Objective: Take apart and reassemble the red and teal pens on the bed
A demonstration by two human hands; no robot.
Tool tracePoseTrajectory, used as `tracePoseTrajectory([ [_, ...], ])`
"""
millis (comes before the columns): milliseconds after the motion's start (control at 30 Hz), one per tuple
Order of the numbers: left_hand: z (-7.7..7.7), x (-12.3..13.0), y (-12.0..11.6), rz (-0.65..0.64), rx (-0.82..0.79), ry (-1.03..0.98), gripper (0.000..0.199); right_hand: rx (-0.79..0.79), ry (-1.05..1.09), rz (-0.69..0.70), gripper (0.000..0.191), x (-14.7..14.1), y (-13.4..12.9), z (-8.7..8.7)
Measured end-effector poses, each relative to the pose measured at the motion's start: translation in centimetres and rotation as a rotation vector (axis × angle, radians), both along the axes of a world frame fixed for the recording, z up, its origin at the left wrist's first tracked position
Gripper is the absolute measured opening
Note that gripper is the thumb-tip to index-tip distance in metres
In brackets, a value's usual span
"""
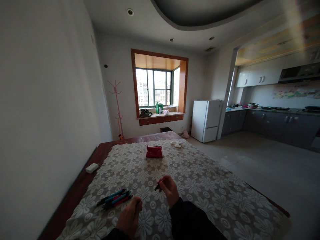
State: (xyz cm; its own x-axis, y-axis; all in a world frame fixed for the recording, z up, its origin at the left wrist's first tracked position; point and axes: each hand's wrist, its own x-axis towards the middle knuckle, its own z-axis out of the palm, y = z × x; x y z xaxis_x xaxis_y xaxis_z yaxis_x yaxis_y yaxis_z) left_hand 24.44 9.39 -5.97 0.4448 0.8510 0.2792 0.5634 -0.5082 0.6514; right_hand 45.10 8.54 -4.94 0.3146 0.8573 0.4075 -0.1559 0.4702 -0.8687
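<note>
"Nearer to you than the red pouch [154,152], your two bare hands are raised above a floral tablecloth [212,200], near each other but apart. What is in the right?"

"Your right hand [168,190], toward you from the red pouch and slightly to its right, pinches a small dark piece [157,187] between thumb and fingers. One end points down and to the left; the piece is too small to identify."

"And your left hand [130,213]?"

"Nearer you again, and left of the red pouch, it is drawn narrow, thumb pressed to forefinger. A thin sliver [144,197] juts from the fingertips toward the right, too fine for anyone to name."

"Where do your pens [115,199] lie?"

"Bunched on the cloth, left of the red pouch and closer to you, just beyond your left hand, in black, teal and red."

"What else surrounds the red pouch before you?"

"To its left, a white box [92,168] sits by the cloth's edge on your dark red table [75,193]. Just beyond it on the right lies a crumpled white item [175,144]. Well behind it, a green bag [159,107] stands on the window sill [172,115], a pink coat rack [117,106] rises to its left, and a white refrigerator [206,120] stands to its right."
</note>
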Motion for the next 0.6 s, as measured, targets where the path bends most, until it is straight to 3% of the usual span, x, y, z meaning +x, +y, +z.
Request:
tracePoseTrajectory([
  [67,0.1,-0.1,0.0,0.010,0.008,0.008,0.029,-0.014,0.187,0.036,0.029,0.3,0.4,-0.2],
  [167,0.4,-0.1,0.0,0.021,0.019,0.034,0.029,-0.023,0.271,0.052,0.029,0.6,0.5,-0.3],
  [400,1.0,-0.1,-0.2,0.038,0.034,0.058,0.030,-0.009,0.195,0.040,0.027,0.2,-0.1,0.3],
  [600,1.2,0.0,-0.3,0.033,0.036,0.073,0.027,-0.059,0.058,0.127,0.030,-0.5,-0.7,0.7],
])
